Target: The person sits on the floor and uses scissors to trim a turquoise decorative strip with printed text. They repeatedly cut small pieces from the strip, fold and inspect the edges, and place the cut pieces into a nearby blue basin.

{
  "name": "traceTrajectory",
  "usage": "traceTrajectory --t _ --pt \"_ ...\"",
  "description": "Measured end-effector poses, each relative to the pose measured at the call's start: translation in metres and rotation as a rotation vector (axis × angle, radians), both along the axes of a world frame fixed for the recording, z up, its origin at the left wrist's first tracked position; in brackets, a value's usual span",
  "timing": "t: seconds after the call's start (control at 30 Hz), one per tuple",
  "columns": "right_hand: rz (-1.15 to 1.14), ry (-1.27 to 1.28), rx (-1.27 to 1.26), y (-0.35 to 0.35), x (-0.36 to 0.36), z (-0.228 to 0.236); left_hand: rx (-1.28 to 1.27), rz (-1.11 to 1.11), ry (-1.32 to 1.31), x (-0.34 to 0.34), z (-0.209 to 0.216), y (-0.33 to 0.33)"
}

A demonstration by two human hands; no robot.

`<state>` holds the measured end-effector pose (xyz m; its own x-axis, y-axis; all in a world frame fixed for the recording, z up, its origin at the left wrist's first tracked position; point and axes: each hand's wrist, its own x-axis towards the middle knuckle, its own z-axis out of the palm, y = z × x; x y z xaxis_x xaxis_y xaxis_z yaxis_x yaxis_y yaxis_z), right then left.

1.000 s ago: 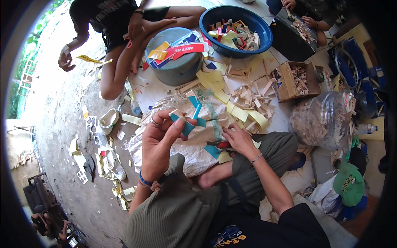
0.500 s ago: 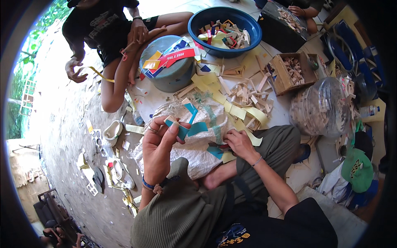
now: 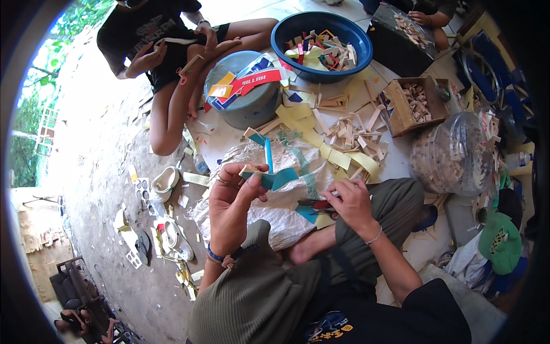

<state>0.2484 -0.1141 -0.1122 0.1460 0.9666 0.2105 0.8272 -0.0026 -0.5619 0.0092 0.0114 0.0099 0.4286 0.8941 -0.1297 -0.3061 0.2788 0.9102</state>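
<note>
Left hand [image 3: 230, 202]: clamped on wood [image 3: 248, 169] and teal strip [image 3: 284, 179], mid-frame; best kept steady.
Right hand [image 3: 351, 205]: bunched, right of centre; cannot tell on what.

Black shirt [image 3: 389, 321], ribbed olive trousers [image 3: 252, 286], silver bracelet [image 3: 375, 235]

There are two pale shoes [image 3: 165, 180], one wide blue basin [image 3: 322, 73] and one green cap [image 3: 499, 243].

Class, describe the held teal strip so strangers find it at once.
Find the white woven sack at centre. Over it, the left hand pinches a bent teal strip. Unlike the teal piece near the right hand, it is raised, with pale wood at its top end.
</note>
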Motion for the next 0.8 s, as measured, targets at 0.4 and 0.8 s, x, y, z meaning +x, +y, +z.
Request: traceTrajectory --t 0.4,0.8 --pt "0.082 0.049 0.535 0.034 -0.064 0.131 -0.07 -0.076 -0.082 0.003 0.001 -0.005" --pt "0.068 0.1 0.506 0.033 -0.06 0.125 0.083 -0.172 -0.08 -0.001 0.001 -0.01"
